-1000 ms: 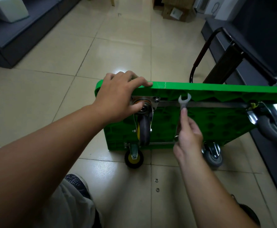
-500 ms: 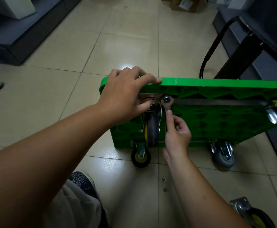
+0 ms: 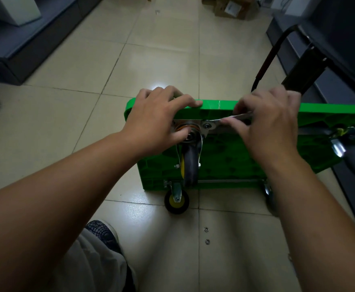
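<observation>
Fingers of the left hand [image 3: 157,123] curl over the top edge of the green plastic platform cart [image 3: 225,163], which stands tipped up on its edge on the beige tiled floor [image 3: 162,60] with its ribbed underside facing the camera. Its thumb presses against the swivel bearing of the grey caster wheel with the yellow hub [image 3: 190,165], mounted on a metal plate [image 3: 193,123] near the cart's upper left corner. The right hand [image 3: 265,125] grasps the silver steel open-ended wrench [image 3: 233,118], fingers wrapped round its shaft. The tool lies almost level along the cart's upper edge, and its head sits on the bolt [image 3: 207,125] at the plate's right corner. The hand is blurred, so exactly how the fingertips pinch the shaft is hard to make out. A small black wheel with a yellow hub [image 3: 176,202] touches the floor at the cart's lower edge. Two small metal rings [image 3: 206,229] lie on the tile nearer the camera.
</observation>
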`<state>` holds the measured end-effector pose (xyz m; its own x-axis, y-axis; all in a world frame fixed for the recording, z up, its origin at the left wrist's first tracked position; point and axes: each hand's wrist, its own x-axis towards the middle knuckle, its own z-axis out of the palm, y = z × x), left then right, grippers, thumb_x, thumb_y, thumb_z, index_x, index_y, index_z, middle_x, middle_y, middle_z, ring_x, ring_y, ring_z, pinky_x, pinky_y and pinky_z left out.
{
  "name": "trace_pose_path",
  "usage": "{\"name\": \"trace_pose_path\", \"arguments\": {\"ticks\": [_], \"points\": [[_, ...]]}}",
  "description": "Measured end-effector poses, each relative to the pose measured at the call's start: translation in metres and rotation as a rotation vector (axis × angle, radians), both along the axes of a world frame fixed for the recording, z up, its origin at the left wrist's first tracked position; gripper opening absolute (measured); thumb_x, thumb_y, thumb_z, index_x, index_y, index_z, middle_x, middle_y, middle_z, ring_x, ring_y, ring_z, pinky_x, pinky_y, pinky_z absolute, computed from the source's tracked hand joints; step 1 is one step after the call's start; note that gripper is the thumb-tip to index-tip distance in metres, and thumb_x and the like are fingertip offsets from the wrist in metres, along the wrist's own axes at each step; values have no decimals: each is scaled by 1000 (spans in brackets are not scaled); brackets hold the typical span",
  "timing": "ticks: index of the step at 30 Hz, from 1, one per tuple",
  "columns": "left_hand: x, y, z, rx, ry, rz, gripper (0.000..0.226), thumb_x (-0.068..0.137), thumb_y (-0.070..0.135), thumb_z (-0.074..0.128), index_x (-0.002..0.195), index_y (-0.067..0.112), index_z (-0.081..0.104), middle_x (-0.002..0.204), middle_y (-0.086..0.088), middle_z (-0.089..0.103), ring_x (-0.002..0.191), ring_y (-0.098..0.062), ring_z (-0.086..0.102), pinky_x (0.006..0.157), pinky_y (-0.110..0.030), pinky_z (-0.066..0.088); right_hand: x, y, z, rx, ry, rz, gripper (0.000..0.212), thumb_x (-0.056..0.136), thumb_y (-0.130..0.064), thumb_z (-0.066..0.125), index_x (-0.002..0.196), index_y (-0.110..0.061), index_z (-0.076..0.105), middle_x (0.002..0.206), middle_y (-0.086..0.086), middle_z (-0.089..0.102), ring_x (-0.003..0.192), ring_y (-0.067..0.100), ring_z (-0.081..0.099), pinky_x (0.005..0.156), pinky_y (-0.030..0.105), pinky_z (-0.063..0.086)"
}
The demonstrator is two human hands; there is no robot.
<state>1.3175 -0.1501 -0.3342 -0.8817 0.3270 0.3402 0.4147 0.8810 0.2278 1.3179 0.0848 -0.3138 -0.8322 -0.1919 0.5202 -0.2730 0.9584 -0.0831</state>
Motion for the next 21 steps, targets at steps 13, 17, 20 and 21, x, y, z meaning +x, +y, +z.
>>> {"name": "trace_pose_path", "arguments": {"ticks": [13,17,20,21], "points": [[1,2,2,-4,-11,23,55,84,51,65,138,43,53,125,4,57,112,-20,53,97,-42,34,48,-15,-95,-1922,-463,-396,42,66,-51,80,93,-21,74,114,3,75,114,22,65,111,47,42],[1,3,2,1,-11,21,54,85,50,66,137,43,54,126,4,58,112,-21,53,97,-42,34,57,-46,-115,-1995,-584,-366,39,66,-50,81,91,-21,74,114,1,75,117,20,62,111,42,37],[1,1,0,-5,0,13,54,84,51,65,137,42,54,125,4,58,111,-20,53,96,-42,34,53,-57,-122,-1984,-577,-327,36,66,-46,82,89,-20,73,106,0,76,111,16,65,102,37,42],[1,1,0,-5,0,10,55,84,51,64,137,42,54,125,4,58,111,-20,53,96,-42,34,51,-59,-124,-1980,-557,-307,35,67,-45,82,88,-19,72,101,-1,76,107,15,66,99,35,44]]}}
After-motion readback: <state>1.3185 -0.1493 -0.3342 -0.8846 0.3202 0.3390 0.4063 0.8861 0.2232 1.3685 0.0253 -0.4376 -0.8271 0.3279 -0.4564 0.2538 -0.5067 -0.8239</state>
